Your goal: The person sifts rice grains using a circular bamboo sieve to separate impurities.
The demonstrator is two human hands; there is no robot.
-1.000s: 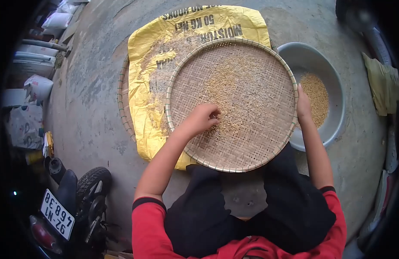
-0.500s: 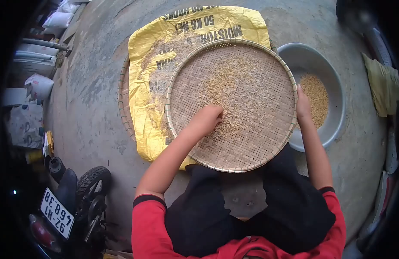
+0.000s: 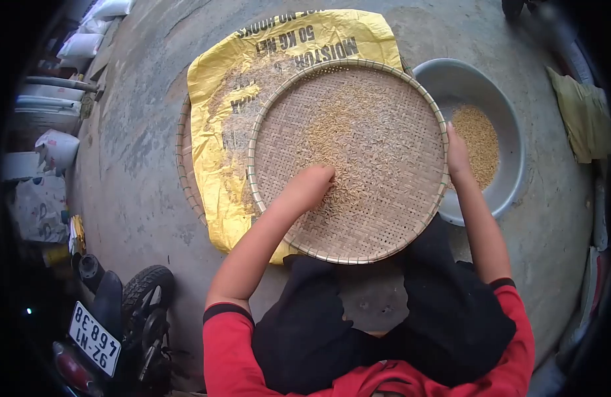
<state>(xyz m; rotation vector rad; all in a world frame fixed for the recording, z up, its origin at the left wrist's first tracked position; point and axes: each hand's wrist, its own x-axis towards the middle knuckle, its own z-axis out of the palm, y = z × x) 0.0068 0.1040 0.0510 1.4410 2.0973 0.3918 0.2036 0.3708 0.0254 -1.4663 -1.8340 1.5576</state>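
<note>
Soft, even, slightly dim light covers the floor [image 3: 140,165], leaving a diffuse shadow below the tray [image 3: 391,218], which looks fairly sharp. The black trousers [image 3: 299,324] lose detail. Wide-angle distortion bends the edges, dark vignetting swallows the corners, and the upper right is blurred.

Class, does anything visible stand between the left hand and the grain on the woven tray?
Nothing visible does. The left hand reaches over the rim of the woven tray, right at the grain, though exact contact is hidden.
</note>
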